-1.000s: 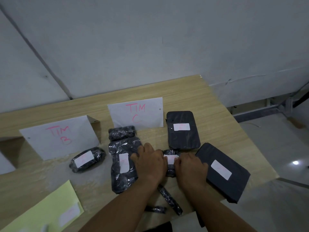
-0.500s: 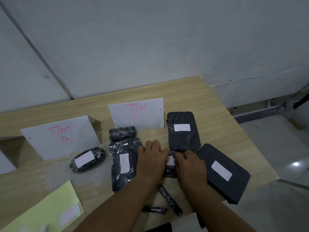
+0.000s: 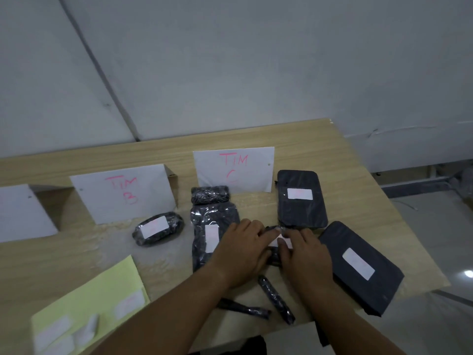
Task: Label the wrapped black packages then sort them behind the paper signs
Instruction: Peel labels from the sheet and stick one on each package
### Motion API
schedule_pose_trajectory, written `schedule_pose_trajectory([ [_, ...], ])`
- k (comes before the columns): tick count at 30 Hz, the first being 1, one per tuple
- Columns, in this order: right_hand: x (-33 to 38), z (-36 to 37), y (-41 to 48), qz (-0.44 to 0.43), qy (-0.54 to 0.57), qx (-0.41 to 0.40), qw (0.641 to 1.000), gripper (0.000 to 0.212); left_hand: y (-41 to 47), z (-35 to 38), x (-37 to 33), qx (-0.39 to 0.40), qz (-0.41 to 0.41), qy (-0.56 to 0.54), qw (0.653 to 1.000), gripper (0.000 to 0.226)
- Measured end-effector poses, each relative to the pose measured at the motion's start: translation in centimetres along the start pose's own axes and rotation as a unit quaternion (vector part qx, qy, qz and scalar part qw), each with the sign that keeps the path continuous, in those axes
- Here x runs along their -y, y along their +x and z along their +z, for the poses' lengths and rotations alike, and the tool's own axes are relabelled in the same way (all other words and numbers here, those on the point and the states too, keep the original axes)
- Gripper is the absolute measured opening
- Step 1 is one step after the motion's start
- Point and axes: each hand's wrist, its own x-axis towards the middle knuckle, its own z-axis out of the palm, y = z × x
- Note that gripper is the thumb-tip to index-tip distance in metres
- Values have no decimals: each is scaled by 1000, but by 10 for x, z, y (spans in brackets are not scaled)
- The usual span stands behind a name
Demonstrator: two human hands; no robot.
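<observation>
left hand point(image 3: 243, 254): lying flat, fingers straight, touching small black package point(image 3: 273, 257)
right hand point(image 3: 304, 257): fingers relaxed, pressing white label point(image 3: 277, 240) onto it
package spot: sitting on tabletop point(image 3: 76, 265) between hands, near TIM C sign point(image 3: 234, 169)

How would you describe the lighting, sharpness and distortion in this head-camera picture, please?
Head view: dim, flat light, soft shadows; wide-angle bowing curves the wall seam; one glare spot on the floor; the wrapped long package glints; the yellow label sheet at lower left is blurred.
</observation>
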Motion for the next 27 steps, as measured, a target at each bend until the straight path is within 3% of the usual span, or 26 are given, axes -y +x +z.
schedule_pose_trajectory([
  [3,28,-4,-8,-72,85,-61,992,27,-41,-11,16,-130,13,-65,989,17],
  [4,42,-5,-10,-92,105,-66,988,27,-55,-17,24,-156,0,-64,986,21],
  [7,91,-4,-15,-160,147,-63,974,27,-104,-32,60,-181,-74,-55,979,31],
  [11,164,6,-23,-225,193,1,955,23,-166,-54,118,-165,-201,-53,964,30],
  [15,235,30,-36,-235,167,161,944,33,-235,-73,180,-95,-317,-76,941,27],
  [17,261,45,-47,-233,126,236,935,45,-265,-76,201,-20,-317,-73,945,30],
  [21,302,68,-70,-210,44,319,923,44,-298,-68,217,153,-281,-55,946,25],
  [27,335,86,-89,-190,-44,333,922,59,-300,-65,223,163,-273,-103,943,20],
])
